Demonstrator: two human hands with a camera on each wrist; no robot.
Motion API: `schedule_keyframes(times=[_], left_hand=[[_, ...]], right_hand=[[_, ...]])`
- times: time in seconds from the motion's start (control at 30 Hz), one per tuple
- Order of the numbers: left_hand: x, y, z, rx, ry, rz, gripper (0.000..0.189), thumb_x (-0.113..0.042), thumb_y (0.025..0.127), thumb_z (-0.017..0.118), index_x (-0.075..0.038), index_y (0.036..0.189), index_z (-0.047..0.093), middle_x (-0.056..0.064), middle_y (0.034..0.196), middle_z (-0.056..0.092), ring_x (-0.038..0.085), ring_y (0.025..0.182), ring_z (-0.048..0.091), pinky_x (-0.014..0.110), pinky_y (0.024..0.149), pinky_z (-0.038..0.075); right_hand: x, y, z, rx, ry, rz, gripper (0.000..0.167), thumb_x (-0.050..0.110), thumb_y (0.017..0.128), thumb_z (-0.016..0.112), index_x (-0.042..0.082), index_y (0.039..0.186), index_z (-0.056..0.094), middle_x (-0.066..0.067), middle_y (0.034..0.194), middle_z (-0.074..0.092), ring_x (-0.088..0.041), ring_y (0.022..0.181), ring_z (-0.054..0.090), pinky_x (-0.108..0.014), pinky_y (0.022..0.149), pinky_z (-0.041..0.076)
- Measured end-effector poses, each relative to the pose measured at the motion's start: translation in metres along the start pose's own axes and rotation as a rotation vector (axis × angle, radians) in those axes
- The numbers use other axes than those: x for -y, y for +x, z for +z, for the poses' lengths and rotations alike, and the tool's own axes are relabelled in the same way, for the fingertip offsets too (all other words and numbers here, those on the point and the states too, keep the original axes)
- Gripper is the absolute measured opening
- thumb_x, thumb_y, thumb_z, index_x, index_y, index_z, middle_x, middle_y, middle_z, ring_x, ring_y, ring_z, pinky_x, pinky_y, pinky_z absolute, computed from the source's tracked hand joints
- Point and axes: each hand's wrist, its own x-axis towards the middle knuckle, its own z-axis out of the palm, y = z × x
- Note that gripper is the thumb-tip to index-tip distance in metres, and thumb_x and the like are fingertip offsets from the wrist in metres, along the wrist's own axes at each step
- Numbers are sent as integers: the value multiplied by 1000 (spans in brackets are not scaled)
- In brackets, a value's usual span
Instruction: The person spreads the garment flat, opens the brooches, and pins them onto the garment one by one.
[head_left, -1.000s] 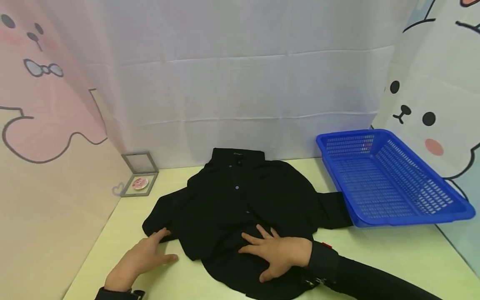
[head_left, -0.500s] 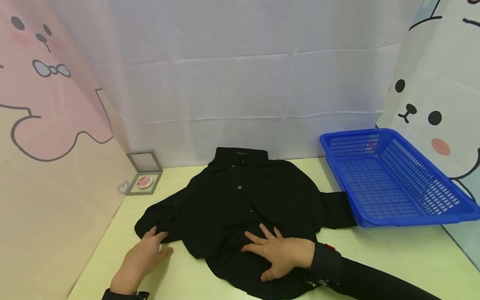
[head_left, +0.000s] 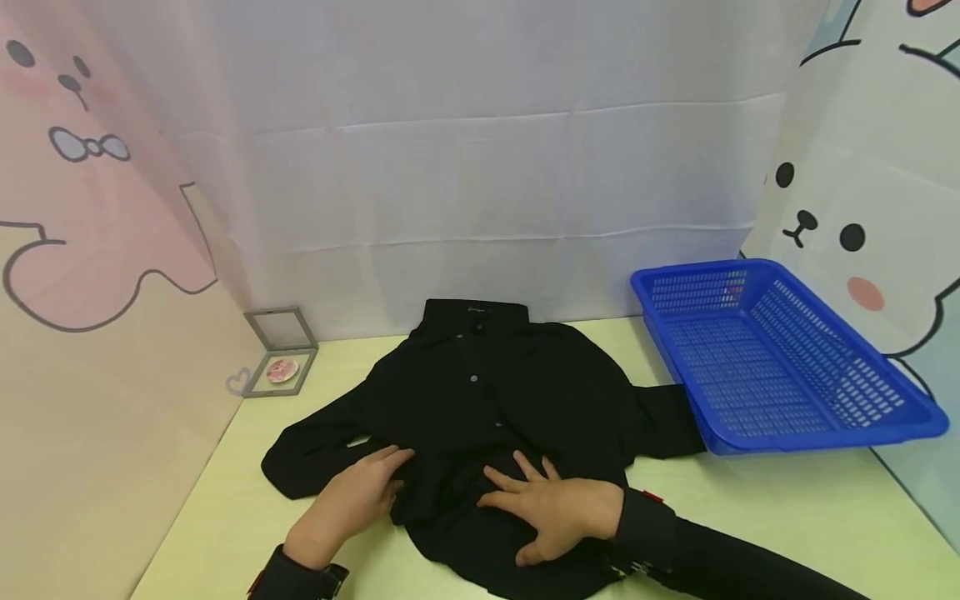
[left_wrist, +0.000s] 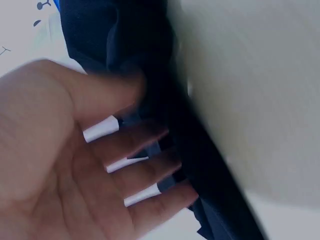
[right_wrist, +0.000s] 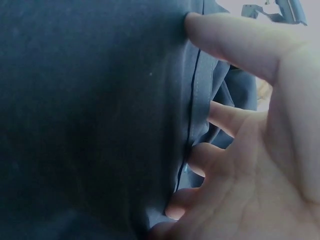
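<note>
A black button-up shirt (head_left: 465,400) lies front up, its collar toward the back curtain. On its lower front my right hand (head_left: 558,508) rests flat with fingers spread. The right wrist view shows that hand's fingertips (right_wrist: 200,157) along a stitched edge of the dark cloth. My left hand (head_left: 356,500) touches the shirt's left side, just below the left sleeve (head_left: 311,454). In the left wrist view its fingers (left_wrist: 150,167) reach straight to the cloth with gaps between them, and the thumb is blurred. Whether it pinches any fabric is hard to see.
A blue plastic basket (head_left: 675,358) stands at the right, beside the shirt's right cuff (head_left: 671,421). At the back left sits an open grey-framed case (head_left: 281,329) with a round pink piece (head_left: 282,371) in it. Printed curtains (head_left: 480,183) enclose the table (head_left: 780,517).
My left hand has moved right, from the left sleeve to the shirt's side. The sleeve now extends farther out to the left. My right hand has stayed on the lower front.
</note>
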Motion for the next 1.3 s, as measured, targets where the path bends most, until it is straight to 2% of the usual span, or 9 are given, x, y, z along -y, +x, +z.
schedule_keyframes(times=[0.17,0.27,0.37,0.53,0.77,0.9,1.0,1.13,1.3], left_hand=[[10,-5,-5,-9,54,-169,40,2,86,72,-3,125,66,14,113,70,34,99,70,50,73,58],[17,-7,-8,-3,87,-229,32,3,86,71,-2,118,69,13,100,68,32,88,69,47,67,55],[19,-3,-6,-12,93,-196,26,4,87,68,-4,112,72,12,97,67,31,84,69,45,65,54],[9,13,2,-49,78,-89,29,5,84,67,-3,112,73,13,102,69,30,87,70,45,65,56],[-7,25,8,-77,53,-145,26,-5,85,75,0,110,71,16,98,68,34,81,68,50,65,56],[-7,26,11,-145,64,-155,23,4,82,70,0,105,71,14,91,65,33,73,65,46,56,52],[-7,26,11,-164,65,-160,19,9,80,67,-2,95,70,12,86,63,30,67,62,42,51,47],[-9,27,9,-153,75,-163,15,9,79,68,-3,87,66,12,83,63,32,67,63,44,53,50],[-11,24,8,-101,67,-190,14,8,80,67,-5,81,61,14,79,63,29,65,62,44,53,49]], right_hand=[[-2,1,2,-4,6,-10,74,43,94,74,45,156,33,6,174,7,-47,158,2,-77,118,17],[-1,0,1,-5,6,-7,74,44,94,74,45,156,33,6,174,7,-47,158,2,-77,117,17],[0,-2,0,-6,8,5,75,45,94,74,45,156,33,6,174,6,-47,158,2,-77,117,17],[1,3,0,-2,19,28,75,44,94,74,46,156,32,7,174,4,-48,158,1,-78,117,14],[12,19,3,11,-26,34,75,48,95,71,46,158,30,4,175,2,-50,157,-1,-79,116,14],[17,31,3,11,-61,48,77,50,94,72,47,158,30,4,174,5,-50,157,0,-78,117,15],[15,44,4,21,-76,72,79,50,93,73,48,158,28,5,174,7,-48,158,-1,-78,117,15],[11,59,5,16,-80,113,81,54,93,72,52,158,24,8,174,5,-46,159,-4,-78,117,13],[9,63,7,-14,-75,138,83,59,91,71,55,158,22,10,174,6,-45,159,-5,-77,118,12]])
